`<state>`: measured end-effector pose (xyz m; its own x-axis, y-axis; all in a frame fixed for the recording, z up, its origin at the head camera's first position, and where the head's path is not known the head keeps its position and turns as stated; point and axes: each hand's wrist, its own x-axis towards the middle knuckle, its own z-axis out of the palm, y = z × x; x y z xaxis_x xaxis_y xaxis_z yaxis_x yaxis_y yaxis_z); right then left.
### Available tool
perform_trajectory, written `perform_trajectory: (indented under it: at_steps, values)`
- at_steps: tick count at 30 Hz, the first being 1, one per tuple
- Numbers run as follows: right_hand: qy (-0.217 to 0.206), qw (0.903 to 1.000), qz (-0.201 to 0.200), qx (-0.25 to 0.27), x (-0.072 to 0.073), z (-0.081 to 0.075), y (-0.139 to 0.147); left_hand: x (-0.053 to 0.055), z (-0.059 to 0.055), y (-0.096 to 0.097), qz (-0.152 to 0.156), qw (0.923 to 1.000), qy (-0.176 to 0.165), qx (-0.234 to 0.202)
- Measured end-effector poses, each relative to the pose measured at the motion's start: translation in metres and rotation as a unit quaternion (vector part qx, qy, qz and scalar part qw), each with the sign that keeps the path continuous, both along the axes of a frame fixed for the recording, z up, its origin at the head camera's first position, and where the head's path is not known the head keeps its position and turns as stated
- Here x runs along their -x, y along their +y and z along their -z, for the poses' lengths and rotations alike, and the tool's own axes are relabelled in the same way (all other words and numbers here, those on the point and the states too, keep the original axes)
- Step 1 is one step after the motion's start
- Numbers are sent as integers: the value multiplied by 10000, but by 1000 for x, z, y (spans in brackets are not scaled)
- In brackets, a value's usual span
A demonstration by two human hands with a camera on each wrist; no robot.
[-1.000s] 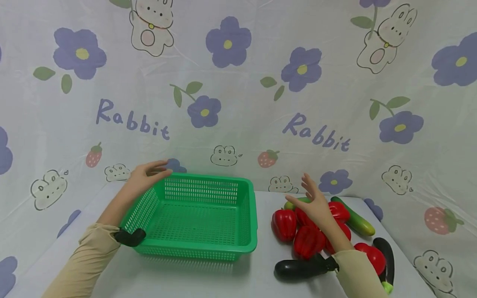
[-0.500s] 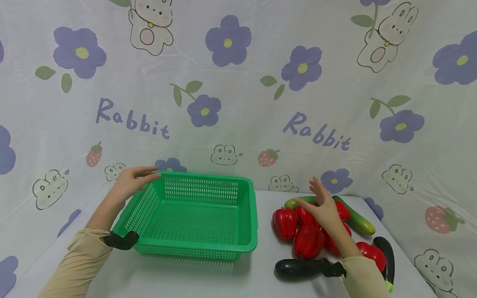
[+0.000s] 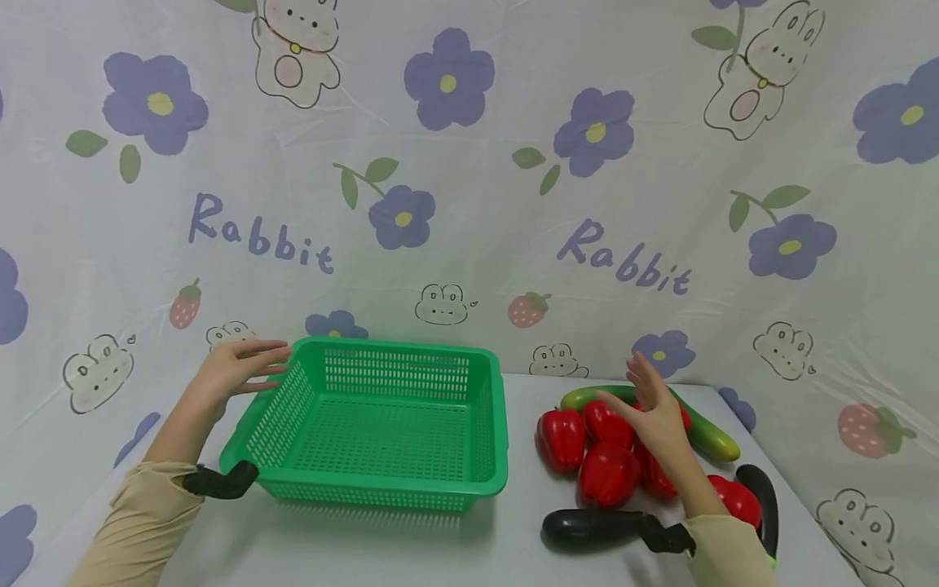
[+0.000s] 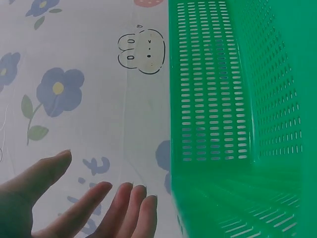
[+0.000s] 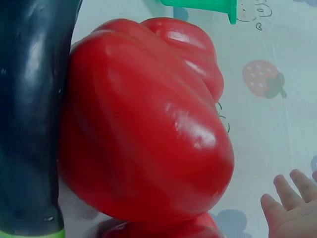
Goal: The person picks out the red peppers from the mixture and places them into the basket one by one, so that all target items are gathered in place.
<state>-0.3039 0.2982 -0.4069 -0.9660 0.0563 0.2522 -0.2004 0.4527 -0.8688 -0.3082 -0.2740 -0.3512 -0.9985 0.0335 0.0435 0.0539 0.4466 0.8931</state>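
My left hand (image 3: pixel 236 368) hovers at the left rim of a green plastic basket (image 3: pixel 370 483), fingers extended and holding nothing. In the left wrist view its spread fingers appear beside the basket wall (image 4: pixel 213 99). Over a group of red bell peppers (image 3: pixel 561 440) hangs my right hand (image 3: pixel 658 420), thumb apart from the straight fingers, nothing in it. It hides part of the peppers behind it. A dark eggplant (image 3: pixel 590 528) lies in front of the group. The right wrist view shows a pepper (image 5: pixel 158 119) large and close, beside an eggplant (image 5: pixel 29 109).
A green cucumber (image 3: pixel 707 432) lies behind the peppers at the right, and another green vegetable (image 3: pixel 583 396) at the back. A second eggplant (image 3: pixel 761 497) rests near the table's right edge, beside a pepper (image 3: pixel 737 499). A patterned white cloth (image 3: pixel 469 179) hangs behind the table.
My left hand has moved left and down, from over the basket's back left corner to outside its left rim. The right hand has shifted slightly right and down. Basket and vegetables stay put.
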Motion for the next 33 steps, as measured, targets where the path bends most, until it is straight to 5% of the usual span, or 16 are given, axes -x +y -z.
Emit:
perform_trajectory:
  at_steps: [16,33]
  values:
    - [-492,9955,679,429,-4,7,17,-5,15,-26,29,9967,-395,-705]
    - [-572,9827,1473,966,-5,14,34,-4,35,-50,-226,9933,-740,-859]
